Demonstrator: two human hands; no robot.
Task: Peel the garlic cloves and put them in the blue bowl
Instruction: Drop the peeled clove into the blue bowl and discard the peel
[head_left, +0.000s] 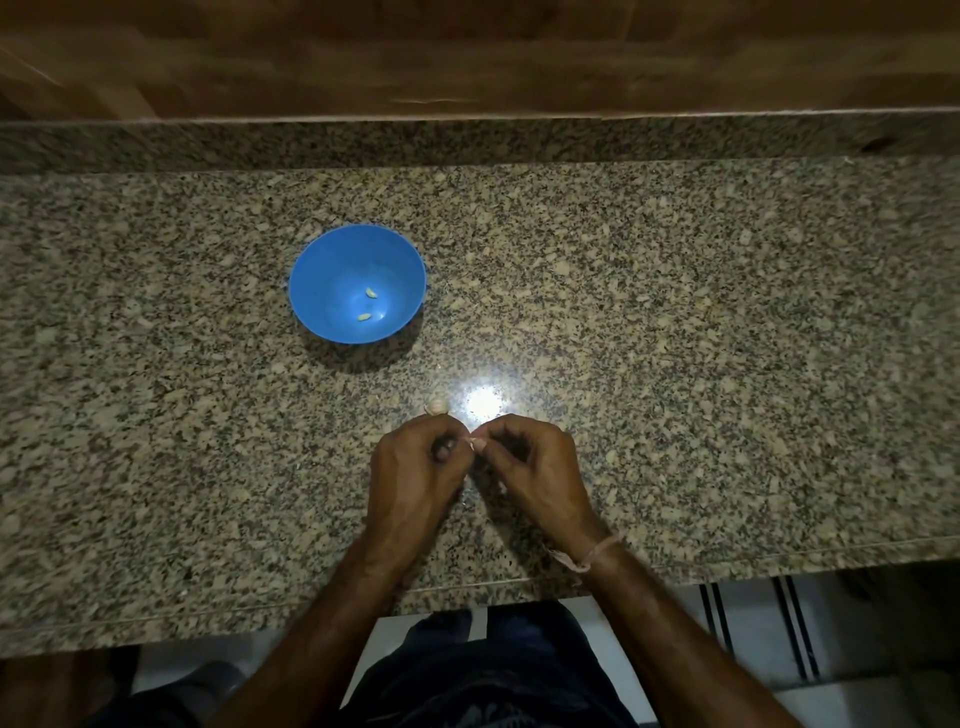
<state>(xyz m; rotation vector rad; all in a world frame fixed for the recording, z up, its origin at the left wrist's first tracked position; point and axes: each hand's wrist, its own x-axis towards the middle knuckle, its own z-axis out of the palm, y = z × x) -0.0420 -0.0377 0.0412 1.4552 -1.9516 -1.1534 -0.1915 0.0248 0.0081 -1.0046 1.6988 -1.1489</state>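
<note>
1. Hands: your left hand and right hand meet fingertip to fingertip over the counter, near its front edge. Both are curled and pinch one small clove between them. Only its pale tip shows.
2. Bowl: blue, standing on the counter well apart from your hands, farther back and to your left. It holds two peeled cloves, which lie a little apart on its floor.
3. Garlic lump: one pale piece on the counter, just beyond your left hand. It looks unpeeled.
4. Progress, as a judgement:
   - Done: two cloves are in the bowl.
   - In hand: a third clove is being peeled.
   - Left: finish that clove, carry it to the bowl, then deal with the lump.
   - The whole stock cannot be counted from this view.
5. Hidden or unclear:
   - Your fingers cover nearly all of the held clove, so you cannot tell how much skin is off.
   - The lump may be a single clove or part of a bulb; the view does not settle it.
   - Glare beside the lump washes out that patch of counter.
   - Loose skins, if any, are lost against the speckled stone in the dim light.
6. Thread: tied on your right wrist, clear of the work.
</note>
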